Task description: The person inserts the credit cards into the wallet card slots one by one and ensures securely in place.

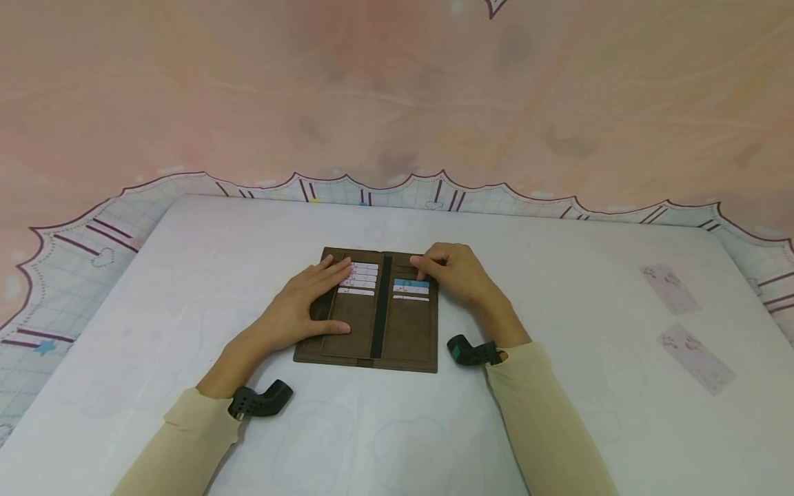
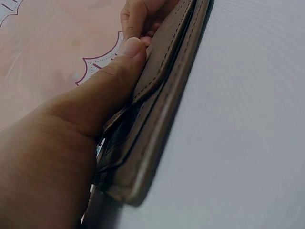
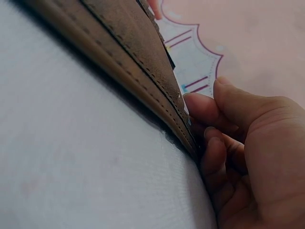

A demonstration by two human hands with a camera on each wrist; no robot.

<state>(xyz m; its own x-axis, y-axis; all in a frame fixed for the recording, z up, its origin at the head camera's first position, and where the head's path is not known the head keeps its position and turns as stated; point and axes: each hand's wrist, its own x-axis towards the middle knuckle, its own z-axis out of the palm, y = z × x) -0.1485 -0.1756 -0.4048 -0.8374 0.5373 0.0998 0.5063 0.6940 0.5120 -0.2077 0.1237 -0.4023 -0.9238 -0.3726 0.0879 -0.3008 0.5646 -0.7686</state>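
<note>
On the white worktop [image 1: 186, 275], centre, a brown wallet [image 1: 403, 337] lies opened flat, cards [image 1: 358, 279] in its slots. Left hand [image 1: 304, 310] rests flat on the wallet's left half, fingers straight over the cards, thumb along the lower flap. Right hand [image 1: 455, 272] sits at the upper right edge, fingers curled, pinching that edge. Two pale cards [image 1: 695, 358] lie well apart at far right.

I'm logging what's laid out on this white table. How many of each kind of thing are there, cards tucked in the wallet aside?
Open brown wallet: 1
Loose pale patterned cards on the table, one farther and one nearer: 2
Total: 3
</note>
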